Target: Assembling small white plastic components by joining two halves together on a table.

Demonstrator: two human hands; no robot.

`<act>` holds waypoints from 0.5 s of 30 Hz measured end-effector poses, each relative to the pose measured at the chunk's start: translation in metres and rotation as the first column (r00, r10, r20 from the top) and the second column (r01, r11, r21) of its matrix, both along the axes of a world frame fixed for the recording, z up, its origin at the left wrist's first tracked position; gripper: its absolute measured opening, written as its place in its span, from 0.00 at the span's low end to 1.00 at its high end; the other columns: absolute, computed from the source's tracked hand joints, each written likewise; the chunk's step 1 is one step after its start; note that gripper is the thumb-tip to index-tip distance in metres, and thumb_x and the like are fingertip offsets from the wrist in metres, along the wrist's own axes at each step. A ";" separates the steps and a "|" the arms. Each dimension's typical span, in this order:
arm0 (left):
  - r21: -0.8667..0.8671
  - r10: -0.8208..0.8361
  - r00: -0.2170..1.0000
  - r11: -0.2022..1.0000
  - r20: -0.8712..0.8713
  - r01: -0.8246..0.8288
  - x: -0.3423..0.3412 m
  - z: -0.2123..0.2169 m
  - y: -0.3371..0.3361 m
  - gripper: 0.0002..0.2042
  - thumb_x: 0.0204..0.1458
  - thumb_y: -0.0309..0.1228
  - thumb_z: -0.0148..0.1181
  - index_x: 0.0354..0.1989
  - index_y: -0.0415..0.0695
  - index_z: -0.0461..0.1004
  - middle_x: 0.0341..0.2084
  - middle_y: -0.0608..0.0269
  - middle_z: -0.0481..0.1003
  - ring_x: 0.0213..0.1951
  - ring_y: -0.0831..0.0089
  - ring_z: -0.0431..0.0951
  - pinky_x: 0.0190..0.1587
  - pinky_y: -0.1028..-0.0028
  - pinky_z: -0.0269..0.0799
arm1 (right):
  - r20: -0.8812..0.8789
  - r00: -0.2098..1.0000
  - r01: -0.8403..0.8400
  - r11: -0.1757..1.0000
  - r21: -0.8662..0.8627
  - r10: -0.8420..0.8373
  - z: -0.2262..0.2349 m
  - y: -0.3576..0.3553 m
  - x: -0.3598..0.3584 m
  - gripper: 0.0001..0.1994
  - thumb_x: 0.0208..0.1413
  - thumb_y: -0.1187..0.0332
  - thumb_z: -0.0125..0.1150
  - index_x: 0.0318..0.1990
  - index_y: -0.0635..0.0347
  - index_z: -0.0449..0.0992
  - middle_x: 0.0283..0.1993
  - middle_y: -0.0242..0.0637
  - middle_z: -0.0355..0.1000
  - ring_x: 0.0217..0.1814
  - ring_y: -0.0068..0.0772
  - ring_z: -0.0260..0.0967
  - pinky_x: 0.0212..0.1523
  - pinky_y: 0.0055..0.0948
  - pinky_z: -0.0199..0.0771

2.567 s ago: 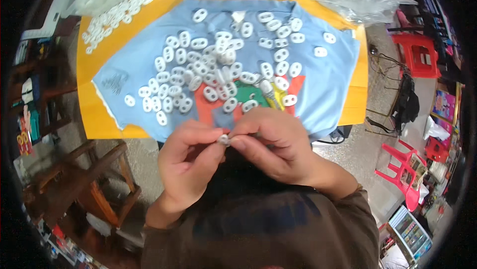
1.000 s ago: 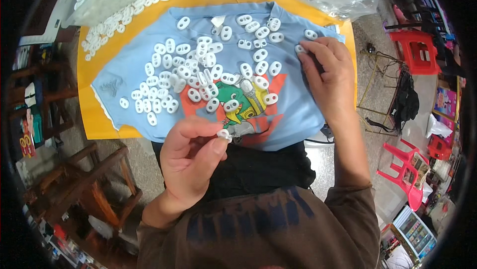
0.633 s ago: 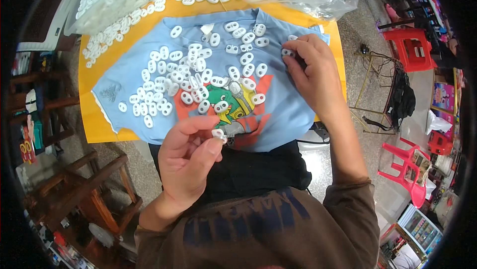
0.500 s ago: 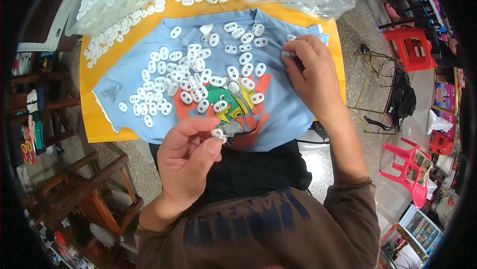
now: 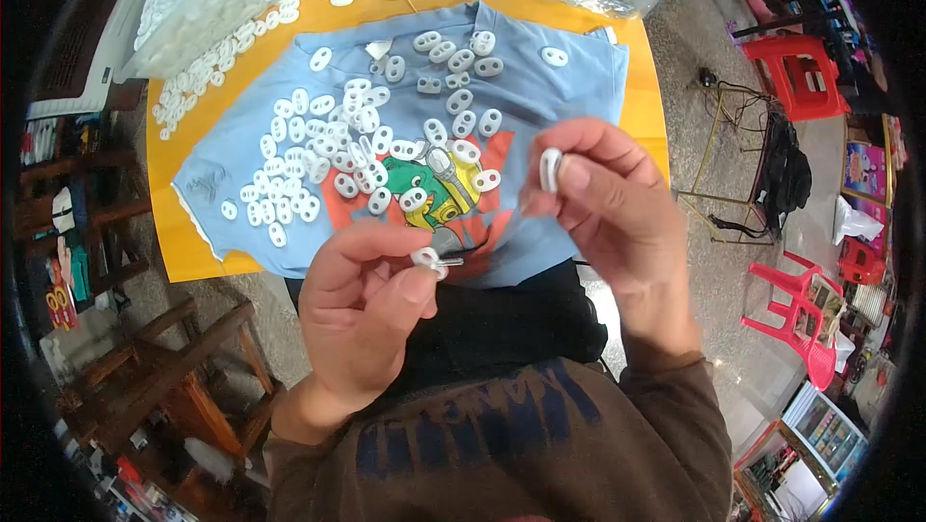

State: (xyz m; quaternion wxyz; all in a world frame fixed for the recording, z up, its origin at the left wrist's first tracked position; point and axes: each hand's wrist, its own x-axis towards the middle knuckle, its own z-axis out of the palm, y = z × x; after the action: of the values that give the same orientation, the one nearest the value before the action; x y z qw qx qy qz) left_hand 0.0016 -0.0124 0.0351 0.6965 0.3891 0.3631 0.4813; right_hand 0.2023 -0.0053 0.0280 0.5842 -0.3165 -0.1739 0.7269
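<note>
left hand (image 5: 362, 305): pinching 1 white toggle (image 5: 423, 257), partly hidden
right hand (image 5: 622, 208): blurry, pinching 1 other toggle (image 5: 551, 171)
upper-left tub (image 5: 224, 9): cut off

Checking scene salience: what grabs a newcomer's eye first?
White two-holed pieces scattered over a light blue shirt, spread on a yellow tabletop. At the shirt's near edge, the left hand pinches one piece; to its right, the right hand holds a second piece. A red stool stands farther right.

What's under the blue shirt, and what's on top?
Under the blue shirt: a yellow surface, seen past its sides; whatever the shirt covers is hidden. On top: white two-hole pieces, hiding parts of its printed picture.
</note>
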 end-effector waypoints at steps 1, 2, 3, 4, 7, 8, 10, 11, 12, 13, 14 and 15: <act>-0.003 0.002 1.000 1.000 -0.003 -0.002 0.001 0.000 0.000 0.11 0.47 0.20 0.54 0.40 0.36 0.67 0.27 0.63 0.70 0.24 0.82 0.67 0.26 0.85 0.64 | -0.031 0.998 -0.055 0.998 -0.036 0.054 0.001 -0.002 -0.002 0.10 0.50 0.76 0.56 0.41 0.66 0.71 0.36 0.36 0.71 0.34 0.28 0.71 0.37 0.23 0.71; 0.018 -0.029 1.000 0.999 -0.010 0.029 0.001 0.000 0.000 0.11 0.47 0.19 0.53 0.41 0.36 0.67 0.28 0.63 0.70 0.24 0.83 0.67 0.27 0.85 0.64 | -0.034 0.998 -0.057 0.998 -0.040 0.056 0.000 -0.005 -0.005 0.10 0.50 0.76 0.56 0.41 0.66 0.71 0.36 0.36 0.71 0.34 0.28 0.71 0.37 0.23 0.71; 0.038 -0.058 0.998 0.998 -0.017 0.059 0.002 0.000 0.001 0.11 0.47 0.17 0.53 0.41 0.36 0.67 0.28 0.63 0.70 0.25 0.83 0.67 0.27 0.85 0.64 | -0.049 0.997 -0.062 0.996 -0.066 0.058 -0.002 -0.008 -0.008 0.10 0.50 0.75 0.57 0.41 0.66 0.71 0.36 0.36 0.71 0.34 0.28 0.71 0.37 0.24 0.71; 0.034 -0.055 0.998 0.998 -0.020 0.056 0.004 0.000 0.002 0.11 0.47 0.17 0.53 0.41 0.36 0.67 0.28 0.63 0.70 0.25 0.83 0.67 0.27 0.85 0.64 | -0.064 0.996 -0.067 0.994 -0.091 0.062 -0.005 -0.010 -0.010 0.11 0.50 0.75 0.57 0.41 0.66 0.71 0.36 0.36 0.71 0.35 0.28 0.71 0.36 0.24 0.71; 0.048 -0.052 0.998 0.998 0.028 0.051 0.008 0.002 0.001 0.12 0.48 0.16 0.51 0.42 0.36 0.67 0.29 0.64 0.69 0.27 0.84 0.67 0.28 0.85 0.64 | -0.034 0.993 -0.112 0.988 -0.103 0.109 -0.001 -0.013 -0.015 0.12 0.50 0.75 0.58 0.43 0.65 0.71 0.37 0.36 0.71 0.37 0.27 0.71 0.39 0.25 0.71; 0.069 -0.059 0.998 0.996 0.035 0.057 0.008 0.001 0.001 0.11 0.48 0.16 0.51 0.42 0.36 0.66 0.29 0.64 0.69 0.27 0.84 0.67 0.28 0.85 0.63 | 0.014 0.994 -0.103 0.988 -0.115 0.106 0.004 -0.015 -0.016 0.12 0.50 0.75 0.58 0.43 0.65 0.71 0.38 0.36 0.71 0.37 0.27 0.71 0.40 0.25 0.72; 0.088 -0.062 0.997 0.994 0.038 0.058 0.009 0.000 0.001 0.11 0.49 0.16 0.51 0.42 0.36 0.66 0.29 0.65 0.69 0.27 0.84 0.66 0.28 0.84 0.63 | 0.022 0.993 -0.112 0.986 -0.122 0.115 0.004 -0.015 -0.018 0.13 0.49 0.76 0.58 0.44 0.65 0.70 0.39 0.36 0.71 0.39 0.27 0.71 0.43 0.24 0.72; 0.095 -0.049 0.999 0.994 0.016 0.047 0.009 0.000 0.001 0.11 0.49 0.16 0.51 0.42 0.36 0.66 0.29 0.65 0.69 0.27 0.84 0.66 0.29 0.85 0.63 | 0.042 0.993 -0.104 0.992 -0.074 0.107 0.001 -0.016 -0.020 0.14 0.49 0.77 0.58 0.45 0.65 0.70 0.39 0.36 0.71 0.39 0.26 0.71 0.42 0.23 0.72; 0.103 -0.036 0.999 0.994 -0.006 0.036 0.009 -0.001 0.001 0.11 0.49 0.17 0.51 0.42 0.36 0.66 0.29 0.65 0.69 0.27 0.85 0.66 0.29 0.85 0.63 | 0.061 0.993 -0.095 0.995 -0.025 0.097 -0.001 -0.016 -0.021 0.14 0.48 0.78 0.58 0.45 0.65 0.70 0.39 0.36 0.71 0.39 0.26 0.70 0.42 0.23 0.72; 0.099 -0.034 0.999 0.994 -0.010 0.035 0.008 -0.003 0.001 0.11 0.49 0.17 0.51 0.42 0.36 0.66 0.29 0.65 0.69 0.27 0.85 0.66 0.29 0.85 0.63 | 0.057 0.993 -0.097 0.995 -0.029 0.099 -0.002 -0.016 -0.021 0.14 0.48 0.78 0.58 0.45 0.65 0.70 0.39 0.36 0.71 0.39 0.26 0.70 0.42 0.23 0.72; 0.122 -0.037 0.999 0.992 -0.016 0.039 0.008 -0.005 0.002 0.11 0.49 0.17 0.51 0.42 0.36 0.66 0.29 0.65 0.70 0.27 0.85 0.66 0.29 0.85 0.63 | 0.064 0.992 -0.101 0.994 -0.049 0.104 0.001 -0.017 -0.021 0.14 0.48 0.78 0.58 0.45 0.65 0.70 0.40 0.36 0.71 0.40 0.25 0.70 0.42 0.21 0.72; 0.145 -0.040 0.999 0.989 -0.022 0.043 0.008 -0.006 0.002 0.11 0.49 0.17 0.51 0.43 0.36 0.66 0.29 0.65 0.70 0.27 0.85 0.66 0.29 0.85 0.63 | 0.072 0.991 -0.105 0.992 -0.070 0.110 0.002 -0.017 -0.021 0.15 0.48 0.79 0.58 0.46 0.65 0.70 0.40 0.36 0.71 0.40 0.25 0.70 0.41 0.20 0.72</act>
State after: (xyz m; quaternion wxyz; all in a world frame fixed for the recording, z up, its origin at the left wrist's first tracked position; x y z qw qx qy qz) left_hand 0.0091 -0.0109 0.0295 0.6726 0.4510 0.3257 0.4880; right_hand 0.1809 -0.0225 0.0298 0.5264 -0.3531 -0.1885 0.7501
